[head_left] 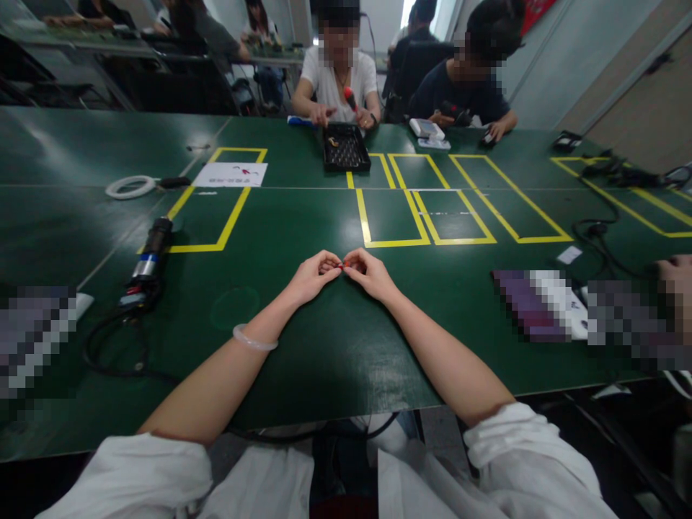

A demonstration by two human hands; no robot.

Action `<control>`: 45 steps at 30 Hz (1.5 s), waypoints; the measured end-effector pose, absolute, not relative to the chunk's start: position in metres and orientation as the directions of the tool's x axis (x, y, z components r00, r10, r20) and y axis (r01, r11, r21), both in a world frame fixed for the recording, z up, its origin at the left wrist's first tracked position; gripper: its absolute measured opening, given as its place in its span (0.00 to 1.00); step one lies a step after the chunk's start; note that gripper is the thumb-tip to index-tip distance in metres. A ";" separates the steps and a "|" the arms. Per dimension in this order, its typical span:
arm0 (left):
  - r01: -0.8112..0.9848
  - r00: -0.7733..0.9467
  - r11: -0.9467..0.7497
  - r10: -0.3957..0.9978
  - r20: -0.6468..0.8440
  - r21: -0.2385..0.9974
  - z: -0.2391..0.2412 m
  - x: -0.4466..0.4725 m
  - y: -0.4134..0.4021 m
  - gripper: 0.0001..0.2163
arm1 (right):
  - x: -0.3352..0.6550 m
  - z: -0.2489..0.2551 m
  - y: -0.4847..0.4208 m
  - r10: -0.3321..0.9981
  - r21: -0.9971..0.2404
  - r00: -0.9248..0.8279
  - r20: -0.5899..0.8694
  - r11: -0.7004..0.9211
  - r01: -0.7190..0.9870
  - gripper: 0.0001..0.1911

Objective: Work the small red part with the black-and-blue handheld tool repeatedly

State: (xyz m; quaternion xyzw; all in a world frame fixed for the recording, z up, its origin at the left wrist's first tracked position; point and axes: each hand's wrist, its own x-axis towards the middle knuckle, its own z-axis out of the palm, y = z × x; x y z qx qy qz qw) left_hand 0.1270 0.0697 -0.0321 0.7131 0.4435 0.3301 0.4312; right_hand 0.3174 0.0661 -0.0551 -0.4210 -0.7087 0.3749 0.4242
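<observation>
My left hand point(316, 277) and my right hand point(368, 273) meet fingertip to fingertip above the green table point(303, 375). Between them is a tiny red piece point(346, 265), pinched by thumb and forefinger on both sides; its kind is too small to make out. Part of it is covered by my fingertips. A pale bangle point(255, 339) circles my left wrist. To the left of my left hand lies a black and silver heat-gun-like tool point(150, 252) with a dark cable.
Yellow tape outlines point(393, 244) mark the table. Across it, a person in white point(340, 86) works at a black tray point(346, 148). A printed sheet point(231, 174) and a white cable coil point(131, 188) lie at the far left. Dark cables point(621, 173) sprawl at the right.
</observation>
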 end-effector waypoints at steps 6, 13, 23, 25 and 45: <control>0.322 0.396 -0.254 0.911 0.114 0.912 -0.033 0.127 0.070 0.11 | 0.316 -0.053 0.065 0.920 -0.900 -0.282 0.272 0.347 0.264 0.11; 0.327 0.381 -0.247 0.918 0.112 0.912 -0.039 0.126 0.073 0.12 | 0.316 -0.057 0.067 0.906 -0.891 -0.289 0.311 0.383 0.243 0.09; 0.336 0.388 -0.262 0.914 0.121 0.905 -0.042 0.125 0.073 0.12 | 0.316 -0.055 0.066 0.898 -0.877 -0.311 0.312 0.398 0.270 0.09; 0.331 0.384 -0.257 0.916 0.119 0.908 -0.042 0.125 0.074 0.13 | 0.316 -0.055 0.066 0.898 -0.879 -0.312 0.310 0.396 0.266 0.11; 0.333 0.397 -0.241 0.913 0.096 0.912 -0.039 0.124 0.073 0.14 | 0.316 -0.059 0.068 0.909 -0.875 -0.272 0.316 0.390 0.285 0.10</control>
